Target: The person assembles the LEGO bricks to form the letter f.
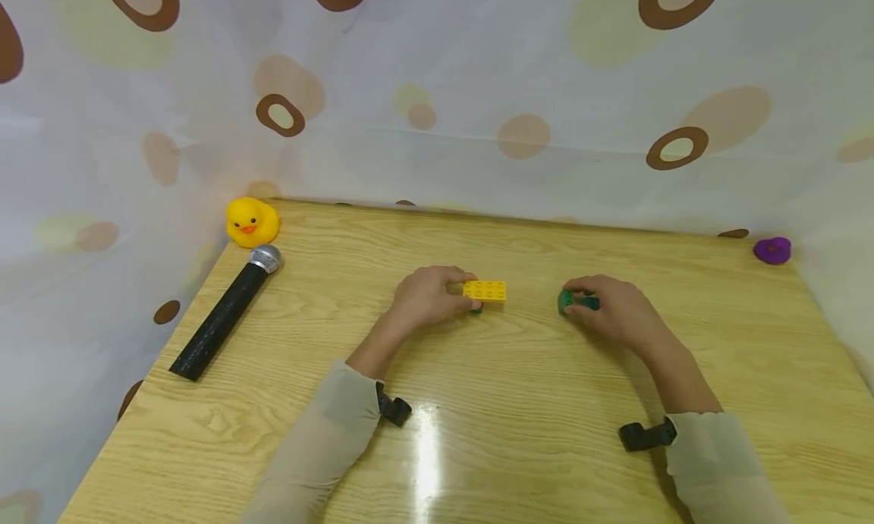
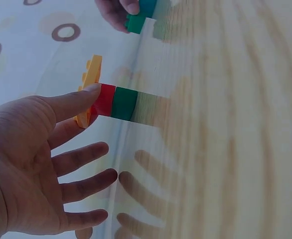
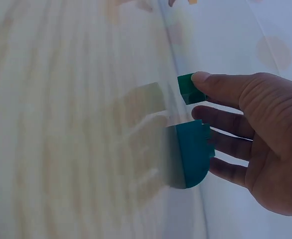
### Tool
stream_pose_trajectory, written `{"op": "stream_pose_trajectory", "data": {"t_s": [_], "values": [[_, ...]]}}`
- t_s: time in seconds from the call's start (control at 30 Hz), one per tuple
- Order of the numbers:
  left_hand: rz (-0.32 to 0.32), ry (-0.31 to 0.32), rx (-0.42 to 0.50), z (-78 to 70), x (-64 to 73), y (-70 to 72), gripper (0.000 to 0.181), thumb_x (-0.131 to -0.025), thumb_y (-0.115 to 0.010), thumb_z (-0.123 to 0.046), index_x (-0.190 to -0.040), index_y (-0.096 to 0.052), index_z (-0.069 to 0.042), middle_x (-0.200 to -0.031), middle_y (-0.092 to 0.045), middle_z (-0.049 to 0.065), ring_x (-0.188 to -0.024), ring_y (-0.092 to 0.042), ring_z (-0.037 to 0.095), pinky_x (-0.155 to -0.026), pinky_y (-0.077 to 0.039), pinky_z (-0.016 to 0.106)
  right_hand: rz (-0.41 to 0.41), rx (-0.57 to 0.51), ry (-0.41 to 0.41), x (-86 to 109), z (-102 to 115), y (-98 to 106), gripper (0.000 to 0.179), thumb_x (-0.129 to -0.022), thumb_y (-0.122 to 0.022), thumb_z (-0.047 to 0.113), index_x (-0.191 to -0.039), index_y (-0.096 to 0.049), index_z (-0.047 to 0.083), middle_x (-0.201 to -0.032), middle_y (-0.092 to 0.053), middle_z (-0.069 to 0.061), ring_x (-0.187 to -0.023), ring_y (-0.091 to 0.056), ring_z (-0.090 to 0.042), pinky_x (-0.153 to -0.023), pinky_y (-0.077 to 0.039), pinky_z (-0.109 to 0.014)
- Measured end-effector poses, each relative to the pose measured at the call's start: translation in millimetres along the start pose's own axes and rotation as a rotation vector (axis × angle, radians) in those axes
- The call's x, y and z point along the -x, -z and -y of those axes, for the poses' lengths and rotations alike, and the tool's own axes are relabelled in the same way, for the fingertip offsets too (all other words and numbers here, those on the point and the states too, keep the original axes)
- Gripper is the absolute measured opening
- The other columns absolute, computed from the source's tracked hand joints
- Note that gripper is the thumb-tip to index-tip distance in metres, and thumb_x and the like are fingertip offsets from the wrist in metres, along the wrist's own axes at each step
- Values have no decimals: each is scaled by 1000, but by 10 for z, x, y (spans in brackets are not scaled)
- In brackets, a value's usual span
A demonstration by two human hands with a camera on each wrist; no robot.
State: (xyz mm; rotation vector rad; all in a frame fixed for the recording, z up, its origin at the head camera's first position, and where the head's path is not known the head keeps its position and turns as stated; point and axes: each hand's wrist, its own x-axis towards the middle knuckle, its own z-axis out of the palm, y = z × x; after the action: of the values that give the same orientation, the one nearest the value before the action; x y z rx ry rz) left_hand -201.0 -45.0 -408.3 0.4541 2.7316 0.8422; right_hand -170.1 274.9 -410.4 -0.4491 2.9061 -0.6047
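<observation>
Thumb and index finger of my left hand (image 1: 426,298) pinch a short stack of toy bricks, the other fingers spread. On top lies a flat yellow brick (image 1: 485,291); below it are a red brick (image 2: 105,99) and a dark green brick (image 2: 124,103) that seems to meet the table. Across a gap, my right hand (image 1: 617,309) pinches a small green brick (image 3: 190,89) between thumb and index finger, slightly off the tabletop. Beside its other fingers a teal block (image 3: 193,155) with a rounded corner stands on the table; whether they touch it I cannot tell.
A yellow rubber duck (image 1: 253,222) sits at the table's back left corner, with a black microphone (image 1: 225,315) lying in front of it. At the back right corner is a purple toy (image 1: 773,250). Patterned sheeting (image 1: 464,130) rises behind the wooden table (image 1: 519,433).
</observation>
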Motion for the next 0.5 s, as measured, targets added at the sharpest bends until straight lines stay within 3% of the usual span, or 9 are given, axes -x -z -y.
{"op": "stream_pose_trajectory", "data": {"t_s": [0.23, 0.5], "values": [[-2, 1, -8, -6, 3, 6, 48, -90, -75, -48, -135, -67, -34, -144, -63, -2, -124, -62, 23, -81, -50, 35, -38, -19, 13, -53, 101, 91, 41, -102, -63, 27, -138, -60, 7, -130, -67, -24, -114, -65, -44, -92, -51, -61], [-5, 11, 22, 9, 1, -10, 48, -89, -76, -48, -134, -67, -35, -142, -64, -2, -122, -63, 22, -79, -49, 35, -59, -29, 28, -111, 197, 148, 43, -101, -64, 29, -138, -61, 7, -132, -66, -23, -115, -64, -45, -95, -49, -61]]}}
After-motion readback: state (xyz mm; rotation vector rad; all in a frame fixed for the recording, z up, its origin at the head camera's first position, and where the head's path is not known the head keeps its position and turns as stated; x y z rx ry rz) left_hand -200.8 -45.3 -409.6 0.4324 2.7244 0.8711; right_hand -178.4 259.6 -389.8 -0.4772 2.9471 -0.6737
